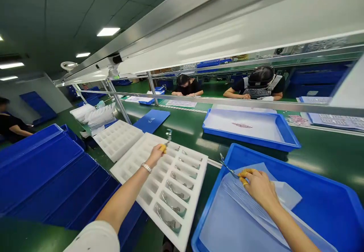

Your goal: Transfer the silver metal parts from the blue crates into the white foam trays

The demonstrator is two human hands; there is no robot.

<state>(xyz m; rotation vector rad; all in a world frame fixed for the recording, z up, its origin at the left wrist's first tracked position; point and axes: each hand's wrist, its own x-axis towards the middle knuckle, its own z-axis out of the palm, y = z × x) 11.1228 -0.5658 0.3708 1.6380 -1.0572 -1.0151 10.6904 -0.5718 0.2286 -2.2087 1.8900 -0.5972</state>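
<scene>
My left hand (157, 154), in yellow finger cots, is pinched on a small shiny metal piece (168, 135) above a white foam tray (160, 185). Curved shiny metal pieces (170, 202) lie in the tray's right-hand row of compartments. Over a blue tray (321, 195), my right hand (258, 187) pinches a thin curved metal piece (227, 166) between fingers that also wear yellow cots. Directly beneath that hand is a stack of translucent sheets (236, 206). What exactly the metal pieces are I cannot tell.
A second foam tray (118, 140) adjoins the first. Behind are a blue board (152, 121) and a paper-lined blue tray (250, 144). Stacked blue bins (42, 168) fill the left. A metal rail (199, 99) crosses in front. Two people (186, 87) sit opposite; another person (11, 123) is far left.
</scene>
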